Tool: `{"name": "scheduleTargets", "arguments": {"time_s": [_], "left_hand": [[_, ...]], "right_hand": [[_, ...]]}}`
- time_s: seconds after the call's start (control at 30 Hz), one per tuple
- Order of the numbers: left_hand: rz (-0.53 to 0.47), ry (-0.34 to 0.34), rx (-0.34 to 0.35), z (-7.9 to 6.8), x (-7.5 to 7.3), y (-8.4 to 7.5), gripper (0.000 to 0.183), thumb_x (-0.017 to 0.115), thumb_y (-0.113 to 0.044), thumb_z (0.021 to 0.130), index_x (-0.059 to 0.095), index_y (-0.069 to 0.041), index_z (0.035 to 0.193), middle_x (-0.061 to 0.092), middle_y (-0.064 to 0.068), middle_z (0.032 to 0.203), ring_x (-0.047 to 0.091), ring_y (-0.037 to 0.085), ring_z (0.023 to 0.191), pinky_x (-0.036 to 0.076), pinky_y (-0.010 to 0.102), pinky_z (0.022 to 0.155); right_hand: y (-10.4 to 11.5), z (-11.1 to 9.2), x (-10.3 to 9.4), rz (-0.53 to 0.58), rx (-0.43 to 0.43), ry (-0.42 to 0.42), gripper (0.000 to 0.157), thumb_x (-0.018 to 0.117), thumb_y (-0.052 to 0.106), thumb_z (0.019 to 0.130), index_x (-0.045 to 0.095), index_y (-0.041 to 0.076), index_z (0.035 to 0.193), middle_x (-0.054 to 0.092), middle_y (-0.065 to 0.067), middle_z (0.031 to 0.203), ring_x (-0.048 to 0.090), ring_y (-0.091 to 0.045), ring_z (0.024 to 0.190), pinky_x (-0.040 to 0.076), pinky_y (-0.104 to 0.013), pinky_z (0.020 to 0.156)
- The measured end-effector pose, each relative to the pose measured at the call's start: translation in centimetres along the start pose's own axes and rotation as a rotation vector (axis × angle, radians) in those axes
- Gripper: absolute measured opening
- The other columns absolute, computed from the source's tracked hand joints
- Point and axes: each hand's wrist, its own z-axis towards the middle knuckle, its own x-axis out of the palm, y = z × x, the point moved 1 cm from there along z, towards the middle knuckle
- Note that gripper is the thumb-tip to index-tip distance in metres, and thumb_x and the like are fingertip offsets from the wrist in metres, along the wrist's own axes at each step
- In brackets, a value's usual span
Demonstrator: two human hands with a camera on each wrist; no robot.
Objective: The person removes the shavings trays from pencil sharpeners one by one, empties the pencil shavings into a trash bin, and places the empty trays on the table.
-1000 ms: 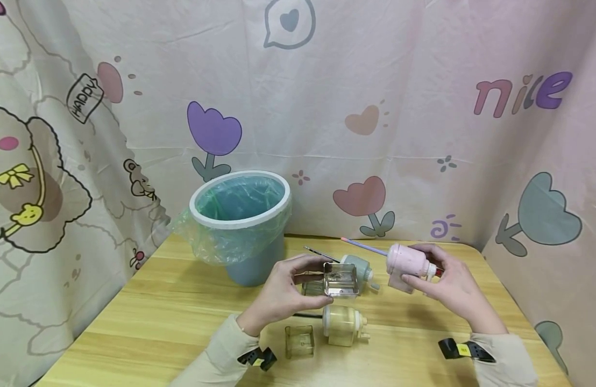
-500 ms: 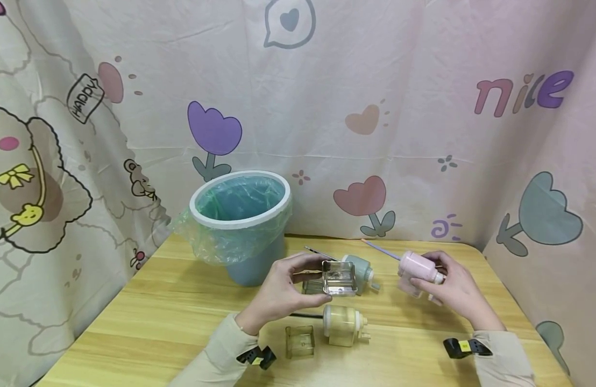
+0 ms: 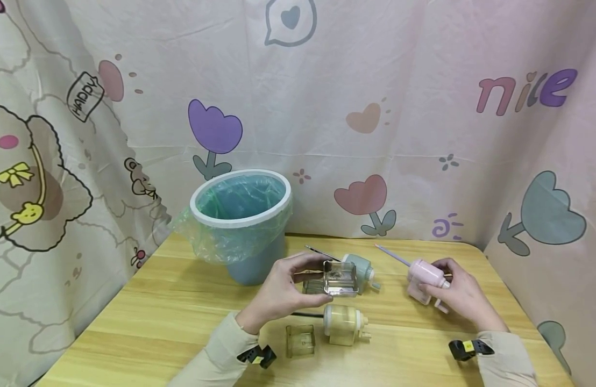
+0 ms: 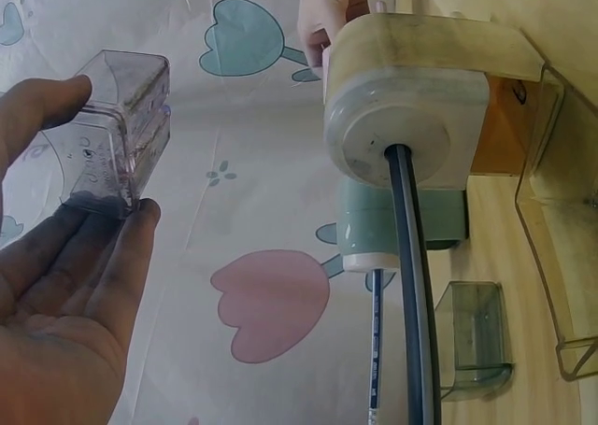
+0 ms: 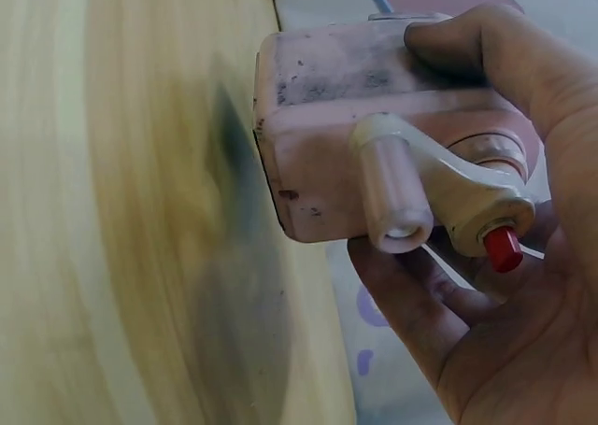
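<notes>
My left hand (image 3: 282, 285) pinches a small clear shavings drawer (image 3: 340, 278) between thumb and fingers, its open side facing me, dark smudges on its walls. In my right hand (image 3: 460, 294) is a pink crank pencil sharpener (image 3: 426, 275), gripped around its body near the crank handle (image 5: 397, 196). A purple pencil (image 3: 392, 254) sticks out of its front, and a red tip (image 5: 503, 248) shows at the crank end. Between the hands lie a yellow sharpener (image 3: 342, 324) with a dark pencil in it and a blue-green sharpener (image 3: 360, 270) with a pencil too.
A yellowish drawer (image 3: 300, 341) lies beside the yellow sharpener, and a greenish drawer (image 4: 475, 336) sits near the blue-green one, partly behind my left hand. A blue bin (image 3: 256, 263) with a white rim and green liner stands at the back left. A printed curtain (image 3: 303, 107) surrounds the table.
My right hand has moved right and down toward the table with the pink sharpener and its pencil. My left hand with the clear drawer has stayed almost still.
</notes>
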Motion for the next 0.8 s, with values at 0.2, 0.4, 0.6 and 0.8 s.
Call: {"name": "scheduleTargets", "arguments": {"time_s": [0.2, 0.4, 0.6, 0.8], "left_hand": [[0.006, -0.003, -0.008, 0.0, 0.1, -0.2, 0.065, 0.094, -0.002, 0.077, 0.07, -0.011, 0.136, 0.074, 0.014, 0.128, 0.075, 0.024, 0.114, 0.064, 0.034, 0.103], [0.003, 0.001, -0.02, 0.0, 0.0, -0.1, 0.065, 0.094, -0.003, 0.077, 0.07, -0.011, 0.137, 0.074, 0.015, 0.129, 0.076, 0.024, 0.114, 0.064, 0.034, 0.103], [0.004, 0.006, -0.027, 0.1, 0.1, -0.1, 0.064, 0.094, -0.004, 0.078, 0.07, -0.011, 0.137, 0.073, 0.015, 0.131, 0.076, 0.025, 0.114, 0.064, 0.034, 0.103], [-0.001, 0.01, -0.027, 0.1, 0.3, -0.1, 0.063, 0.094, -0.004, 0.078, 0.07, -0.011, 0.136, 0.073, 0.014, 0.132, 0.077, 0.025, 0.115, 0.064, 0.034, 0.103]], "right_hand": [[-0.6, 0.1, 0.2, -0.015, 0.006, 0.006, 0.073, 0.089, 0.035, 0.087, 0.053, -0.006, 0.136, 0.067, -0.028, 0.123, 0.068, -0.036, 0.106, 0.055, -0.033, 0.08], [-0.8, 0.0, 0.3, -0.024, 0.018, 0.007, 0.074, 0.089, 0.034, 0.088, 0.051, -0.006, 0.137, 0.065, -0.029, 0.126, 0.067, -0.038, 0.107, 0.054, -0.033, 0.081], [-0.9, -0.1, -0.1, -0.024, 0.012, 0.017, 0.075, 0.09, 0.033, 0.087, 0.05, -0.006, 0.138, 0.064, -0.03, 0.128, 0.067, -0.042, 0.111, 0.054, -0.034, 0.084], [-1.4, -0.2, -0.3, -0.022, 0.021, 0.019, 0.076, 0.09, 0.033, 0.087, 0.05, -0.006, 0.139, 0.065, -0.03, 0.129, 0.066, -0.043, 0.112, 0.053, -0.035, 0.085]]}}
